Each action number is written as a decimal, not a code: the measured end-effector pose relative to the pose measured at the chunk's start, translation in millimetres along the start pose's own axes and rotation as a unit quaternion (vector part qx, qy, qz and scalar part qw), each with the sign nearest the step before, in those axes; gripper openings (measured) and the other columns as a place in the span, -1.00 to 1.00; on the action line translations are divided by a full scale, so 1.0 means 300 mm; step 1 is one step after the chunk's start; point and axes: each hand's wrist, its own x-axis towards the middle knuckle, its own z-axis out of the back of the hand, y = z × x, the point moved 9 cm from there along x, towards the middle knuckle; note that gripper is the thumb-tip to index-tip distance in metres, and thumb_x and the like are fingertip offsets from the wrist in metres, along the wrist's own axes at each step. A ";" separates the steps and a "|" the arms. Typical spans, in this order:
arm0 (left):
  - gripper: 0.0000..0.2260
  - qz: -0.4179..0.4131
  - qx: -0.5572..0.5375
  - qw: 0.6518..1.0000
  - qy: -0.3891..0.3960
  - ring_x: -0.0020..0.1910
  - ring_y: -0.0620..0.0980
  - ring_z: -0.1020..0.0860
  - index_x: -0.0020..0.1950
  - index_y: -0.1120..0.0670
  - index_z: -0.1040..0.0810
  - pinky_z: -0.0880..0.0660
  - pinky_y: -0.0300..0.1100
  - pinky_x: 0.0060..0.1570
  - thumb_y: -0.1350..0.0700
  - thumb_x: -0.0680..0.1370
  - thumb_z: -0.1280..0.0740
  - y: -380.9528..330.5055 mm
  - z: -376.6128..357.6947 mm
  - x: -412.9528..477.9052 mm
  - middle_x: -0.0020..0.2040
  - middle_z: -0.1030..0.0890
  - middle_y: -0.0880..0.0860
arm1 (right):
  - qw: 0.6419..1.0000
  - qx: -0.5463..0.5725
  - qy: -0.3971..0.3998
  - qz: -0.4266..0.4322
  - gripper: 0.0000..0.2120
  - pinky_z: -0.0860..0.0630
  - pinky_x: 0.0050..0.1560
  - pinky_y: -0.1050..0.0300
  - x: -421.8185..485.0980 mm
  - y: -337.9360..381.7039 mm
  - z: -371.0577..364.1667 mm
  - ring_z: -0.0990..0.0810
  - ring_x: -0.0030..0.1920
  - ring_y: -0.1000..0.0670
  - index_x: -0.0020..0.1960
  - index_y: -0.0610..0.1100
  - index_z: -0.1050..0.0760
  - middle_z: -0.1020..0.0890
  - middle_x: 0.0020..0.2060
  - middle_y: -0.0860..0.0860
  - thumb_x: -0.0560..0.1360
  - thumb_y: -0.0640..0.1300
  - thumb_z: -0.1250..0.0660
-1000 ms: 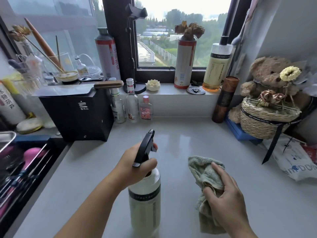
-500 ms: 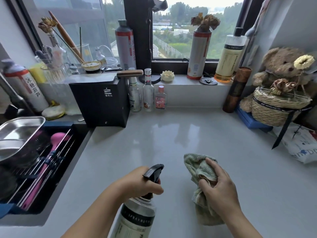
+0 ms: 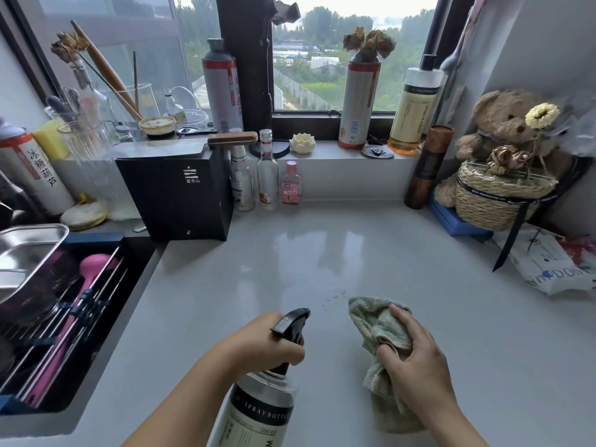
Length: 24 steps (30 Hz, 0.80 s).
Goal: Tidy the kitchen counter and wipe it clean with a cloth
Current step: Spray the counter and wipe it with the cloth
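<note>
Where the tabletop (image 3: 354, 253) drops away to the left of the black box (image 3: 175, 195), a sink (image 3: 135, 285) holds a steel tray (image 3: 29, 253) and a pink utensil (image 3: 93, 269) lying on a wire rack (image 3: 64, 333). On top of the black box lies a cleaver (image 3: 232, 138) with a wooden handle. Three small bottles (image 3: 267, 175) stand just to the right of the box, below the window sill (image 3: 325, 153).

In front of the box and a little to its right, nearer the person, the left hand (image 3: 267, 340) has its fingers curled round the neck of the spray bottle (image 3: 261, 411), just under the black trigger head. The nozzle points away from the person and rightward, and the bottle's base is out of view. Right of the nozzle, a small patch of fine droplets (image 3: 335, 296) sits on the tabletop.

Farther right of the box, the green cloth (image 3: 371, 317) lies bunched on the tabletop. The right hand (image 3: 416, 359) is on top of it, thumb and fingers pinching a fold. Far to the right of the box, a teddy bear (image 3: 503, 121) sits behind a woven basket (image 3: 496, 201).
</note>
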 end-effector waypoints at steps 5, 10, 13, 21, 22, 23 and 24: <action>-0.87 0.028 0.082 0.996 0.020 -0.32 0.02 -0.31 -0.29 0.04 -0.42 -0.22 -0.12 -0.26 0.11 0.19 -0.24 0.024 -0.037 0.008 -0.31 -0.38 0.10 | 1.000 -0.002 -0.011 -0.007 -0.46 -0.32 0.21 0.14 0.016 -0.013 0.023 -0.46 0.23 -0.10 0.30 -0.04 -0.42 -0.52 0.20 -0.13 0.35 -0.30 -0.36; -0.73 -0.074 -0.013 0.996 -0.043 -0.33 -0.05 -0.40 -0.15 0.23 -0.49 -0.34 -0.23 -0.30 0.14 0.22 -0.23 -0.088 0.065 -0.026 -0.26 -0.49 0.06 | 0.999 -0.015 -0.033 -0.032 -0.47 -0.32 0.23 0.08 0.060 -0.066 0.087 -0.44 0.25 -0.13 0.32 -0.05 -0.40 -0.49 0.23 -0.16 0.37 -0.28 -0.35; -0.71 -0.154 -0.024 0.974 -0.164 -0.50 -0.18 -0.35 -0.13 0.19 -0.52 -0.27 -0.40 -0.49 0.13 0.21 -0.23 -0.202 0.182 0.005 -0.39 -0.45 -0.03 | 0.998 -0.018 -0.044 -0.041 -0.48 -0.33 0.24 0.05 0.085 -0.094 0.115 -0.44 0.25 -0.15 0.31 -0.06 -0.41 -0.49 0.24 -0.16 0.37 -0.29 -0.36; -0.81 -0.227 0.017 0.905 -0.360 -0.43 -0.03 -0.34 -0.21 0.20 -0.42 -0.26 -0.38 -0.42 0.12 0.27 -0.27 -0.428 0.263 0.265 -0.44 -0.40 -0.01 | 0.998 0.001 -0.066 -0.018 -0.46 -0.36 0.08 0.11 0.237 -0.107 0.164 -0.47 0.17 -0.09 0.31 0.04 -0.40 -0.49 0.16 -0.08 0.37 -0.25 -0.36; -0.82 -0.227 0.018 0.901 -0.369 -0.42 0.00 -0.35 -0.22 0.21 -0.40 -0.25 -0.35 -0.42 0.12 0.29 -0.29 -0.445 0.269 0.301 -0.42 -0.42 0.05 | 0.998 0.003 -0.067 -0.016 -0.46 -0.35 0.05 0.14 0.264 -0.113 0.174 -0.47 0.15 -0.07 0.31 0.06 -0.39 -0.49 0.15 -0.05 0.37 -0.24 -0.36; -0.82 -0.224 0.019 0.898 -0.378 -0.39 0.05 -0.38 -0.20 0.23 -0.41 -0.24 -0.32 -0.40 0.15 0.33 -0.33 -0.458 0.278 0.334 -0.39 -0.46 0.12 | 0.997 0.007 -0.069 -0.015 -0.46 -0.34 0.03 0.16 0.291 -0.121 0.183 -0.47 0.11 -0.04 0.31 0.07 -0.39 -0.48 0.13 -0.03 0.37 -0.23 -0.36; -0.81 -0.220 0.016 0.895 -0.389 -0.34 0.10 -0.43 -0.15 0.23 -0.44 -0.26 -0.28 -0.36 0.16 0.36 -0.37 -0.465 0.287 0.362 -0.36 -0.50 0.16 | 0.997 0.012 -0.072 -0.015 -0.46 -0.33 0.02 0.17 0.317 -0.129 0.191 -0.46 0.06 -0.01 0.30 0.09 -0.40 -0.48 0.11 -0.01 0.37 -0.23 -0.36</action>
